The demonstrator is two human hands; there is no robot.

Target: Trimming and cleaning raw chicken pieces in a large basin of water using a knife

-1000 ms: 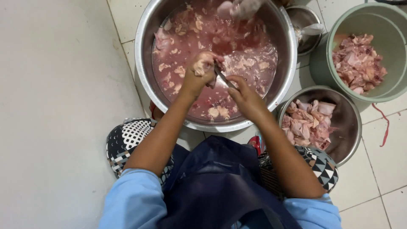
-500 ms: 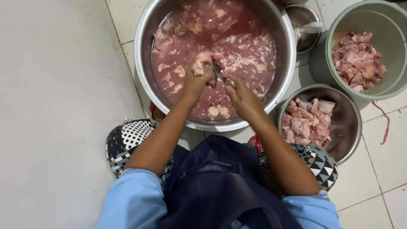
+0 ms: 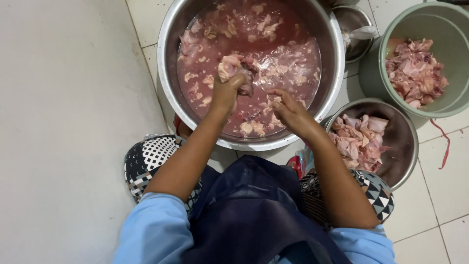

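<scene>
Head view: a person crouches over a large steel basin of reddish water with pale meat pieces afloat
Left hand: fingers clenched round a piece of raw meat, lifted just above the water near the basin's middle
Right hand: just right of the left, over the near rim; whether it grips anything cannot be told
Right side: a small steel bowl of meat, near; a green bucket of meat, far

big basin ctr | small bowl R of it (meat in both) | bucket behind bowl
</scene>
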